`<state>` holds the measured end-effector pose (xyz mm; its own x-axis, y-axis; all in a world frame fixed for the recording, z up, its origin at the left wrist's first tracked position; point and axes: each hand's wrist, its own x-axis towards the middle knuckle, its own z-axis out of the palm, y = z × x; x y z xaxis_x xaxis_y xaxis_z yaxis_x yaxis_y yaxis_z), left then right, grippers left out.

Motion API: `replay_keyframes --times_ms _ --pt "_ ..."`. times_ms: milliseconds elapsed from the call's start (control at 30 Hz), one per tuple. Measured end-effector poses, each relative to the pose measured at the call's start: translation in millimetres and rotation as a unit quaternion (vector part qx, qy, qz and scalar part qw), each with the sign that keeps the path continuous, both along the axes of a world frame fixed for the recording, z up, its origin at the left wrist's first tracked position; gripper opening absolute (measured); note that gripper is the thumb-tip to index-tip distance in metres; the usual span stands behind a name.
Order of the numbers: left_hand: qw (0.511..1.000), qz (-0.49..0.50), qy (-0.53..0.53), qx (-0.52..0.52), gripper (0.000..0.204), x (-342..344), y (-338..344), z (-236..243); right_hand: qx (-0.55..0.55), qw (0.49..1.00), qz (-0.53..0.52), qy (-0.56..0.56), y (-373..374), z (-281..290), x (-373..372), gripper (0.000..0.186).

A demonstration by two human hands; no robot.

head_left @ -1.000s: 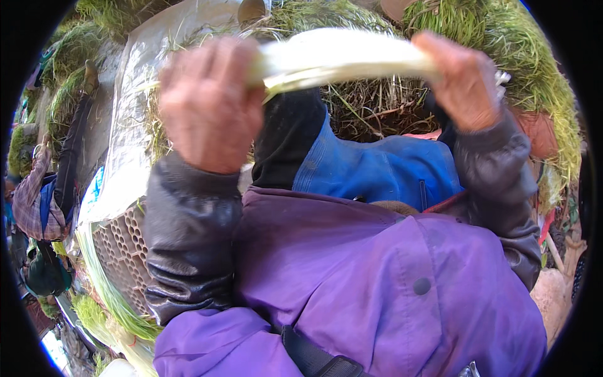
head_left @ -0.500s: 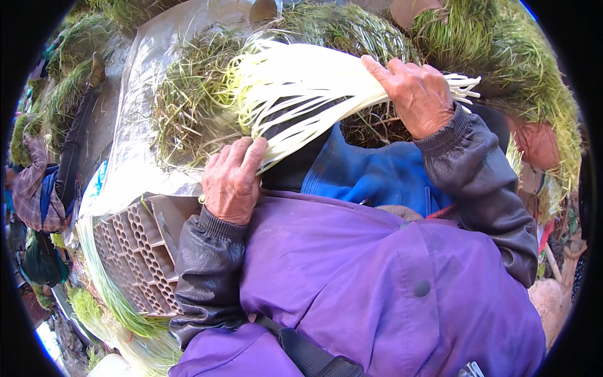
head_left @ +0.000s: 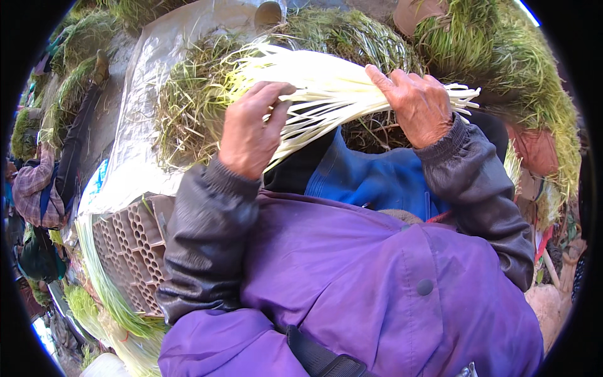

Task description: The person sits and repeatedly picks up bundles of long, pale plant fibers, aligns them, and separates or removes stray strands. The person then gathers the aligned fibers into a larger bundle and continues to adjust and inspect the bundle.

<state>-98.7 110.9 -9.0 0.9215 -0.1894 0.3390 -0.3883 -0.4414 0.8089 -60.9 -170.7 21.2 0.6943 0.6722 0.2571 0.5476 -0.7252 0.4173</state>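
A fan of pale, yellow-white leafy stalks (head_left: 314, 69), which look like blanched chives, stretches across in front of me above my lap. My right hand (head_left: 418, 103) is closed round the bundle near its right end, where the cut white ends stick out past my fingers. Toward the left, my left hand (head_left: 254, 129) is raised over the looser, spread part of the stalks. Its fingers are bent, and a small gap shows between thumb and fingertips. Whether a thin leaf lies at those fingertips is hard to make out.
Heaps of green leaves (head_left: 195, 100) and grass-like bundles (head_left: 496, 56) lie beyond and to the right. Pale plastic sheeting (head_left: 144, 125) spreads at left, beside a hollow brick block (head_left: 132, 251). Another person in a checked shirt (head_left: 38, 195) is at far left.
My left hand has risen from the lower edge of the stalks and moved up and right over them. My right hand keeps its hold in nearly the same place.
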Motion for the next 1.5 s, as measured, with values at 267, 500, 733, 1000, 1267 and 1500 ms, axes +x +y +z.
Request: replay_keyframes --times_ms 267,500,733,1000,1267,1500 --pt "0.993 0.034 -0.066 0.087 0.020 20.5 -32.5 -19.4 -0.006 1.000 -0.020 0.014 6.6 5.6 -3.2 0.051" --pt "0.991 0.029 -0.071 0.109 0.018 25.9 -37.1 -16.9 -0.004 1.000 -0.019 0.015 5.3 4.1 -4.5 0.052" --pt "0.987 0.075 -0.098 0.104 0.011 32.4 -28.1 -30.3 -0.014 1.000 -0.012 0.007 8.7 6.4 -5.1 0.054" --pt "0.863 0.357 0.095 0.345 0.017 61.6 80.2 -43.6 -0.012 1.000 -0.017 0.006 4.1 0.2 -4.8 0.054" --pt "0.955 0.148 -0.100 0.236 0.048 32.1 42.2 -24.0 -0.015 1.000 -0.016 0.016 10.8 2.6 -5.4 0.054" --pt "0.961 -0.136 -0.158 0.180 0.101 49.1 -76.3 10.4 -0.036 0.999 -0.033 -0.017 14.4 2.2 -10.2 0.029"
